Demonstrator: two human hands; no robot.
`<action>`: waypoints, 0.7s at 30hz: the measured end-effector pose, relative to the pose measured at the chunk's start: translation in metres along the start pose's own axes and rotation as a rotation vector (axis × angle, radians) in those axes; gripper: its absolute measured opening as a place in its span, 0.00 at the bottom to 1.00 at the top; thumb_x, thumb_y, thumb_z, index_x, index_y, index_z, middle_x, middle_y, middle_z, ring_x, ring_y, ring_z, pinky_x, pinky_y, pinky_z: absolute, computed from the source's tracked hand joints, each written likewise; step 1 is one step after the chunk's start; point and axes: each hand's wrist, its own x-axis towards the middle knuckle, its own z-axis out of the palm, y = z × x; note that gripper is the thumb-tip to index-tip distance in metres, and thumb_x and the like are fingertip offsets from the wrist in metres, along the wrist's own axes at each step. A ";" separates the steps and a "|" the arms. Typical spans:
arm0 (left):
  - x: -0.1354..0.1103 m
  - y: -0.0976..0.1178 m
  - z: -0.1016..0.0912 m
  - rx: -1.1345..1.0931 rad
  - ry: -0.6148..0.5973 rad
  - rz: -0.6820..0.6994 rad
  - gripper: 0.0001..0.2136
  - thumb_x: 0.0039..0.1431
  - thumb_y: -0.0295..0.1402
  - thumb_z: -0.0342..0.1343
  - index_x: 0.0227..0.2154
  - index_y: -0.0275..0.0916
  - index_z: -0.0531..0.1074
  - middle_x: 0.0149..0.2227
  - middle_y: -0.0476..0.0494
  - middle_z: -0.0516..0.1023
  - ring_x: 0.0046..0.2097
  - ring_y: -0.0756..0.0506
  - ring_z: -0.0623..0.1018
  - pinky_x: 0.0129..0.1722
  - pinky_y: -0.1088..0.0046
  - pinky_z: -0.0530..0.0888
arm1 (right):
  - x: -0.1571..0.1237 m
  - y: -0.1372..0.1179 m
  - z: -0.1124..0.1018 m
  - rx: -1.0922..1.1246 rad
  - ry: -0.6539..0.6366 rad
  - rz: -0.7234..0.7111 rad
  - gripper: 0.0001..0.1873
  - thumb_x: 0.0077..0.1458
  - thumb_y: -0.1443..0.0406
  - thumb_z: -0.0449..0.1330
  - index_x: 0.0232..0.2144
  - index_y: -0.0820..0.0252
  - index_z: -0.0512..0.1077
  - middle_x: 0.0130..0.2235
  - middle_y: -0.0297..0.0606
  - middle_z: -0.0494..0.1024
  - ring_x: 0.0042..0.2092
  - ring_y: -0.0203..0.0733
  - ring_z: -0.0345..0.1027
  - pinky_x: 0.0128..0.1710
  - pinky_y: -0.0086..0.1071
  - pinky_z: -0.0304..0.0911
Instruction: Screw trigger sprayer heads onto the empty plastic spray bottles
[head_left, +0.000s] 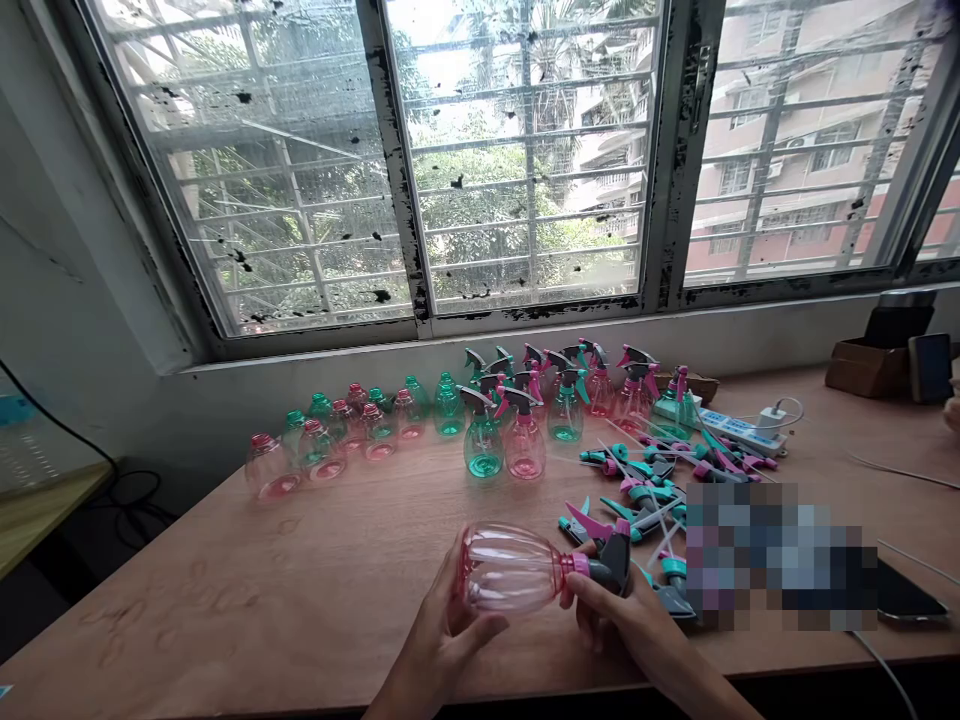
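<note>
A clear pink spray bottle (511, 568) lies on its side in the air above the table's front edge, its neck to the right. My left hand (450, 610) is closed around its base end. At the neck, my right hand (611, 605) pinches the pink collar of a trigger sprayer (616, 560) with a dark grey body and pink trigger. The sprayer sits on the bottle's mouth; how tightly it is screwed cannot be seen. Just beyond my right hand lies a pile of loose trigger sprayers (649, 495) in teal, pink and grey, with white tubes.
Open pink and green bottles (322, 450) stand at the back left. Several bottles with sprayers (525, 445) stand upright near the window wall. A power strip (739, 432), a cardboard box (862, 365) and a phone (911, 590) are on the right. A pixelated patch hides part of the table.
</note>
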 end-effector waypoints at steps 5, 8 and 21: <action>-0.003 0.001 0.000 0.023 0.023 -0.027 0.48 0.56 0.42 0.66 0.70 0.54 0.39 0.71 0.40 0.55 0.67 0.34 0.65 0.66 0.53 0.62 | -0.001 0.001 -0.001 0.006 0.017 0.006 0.23 0.51 0.50 0.70 0.38 0.57 0.66 0.27 0.32 0.79 0.19 0.36 0.68 0.16 0.26 0.60; -0.004 0.006 0.003 -0.003 0.012 -0.016 0.50 0.53 0.43 0.68 0.71 0.49 0.39 0.70 0.36 0.58 0.67 0.33 0.65 0.66 0.52 0.61 | -0.001 0.002 -0.002 -0.003 -0.006 -0.003 0.23 0.51 0.51 0.70 0.39 0.57 0.66 0.27 0.33 0.80 0.19 0.35 0.68 0.17 0.26 0.61; -0.002 0.000 -0.003 0.091 0.083 -0.016 0.46 0.56 0.41 0.67 0.70 0.54 0.43 0.73 0.43 0.48 0.70 0.33 0.57 0.66 0.56 0.61 | 0.000 0.000 0.001 0.010 -0.011 -0.013 0.24 0.47 0.50 0.72 0.36 0.58 0.70 0.26 0.34 0.80 0.18 0.35 0.66 0.17 0.28 0.62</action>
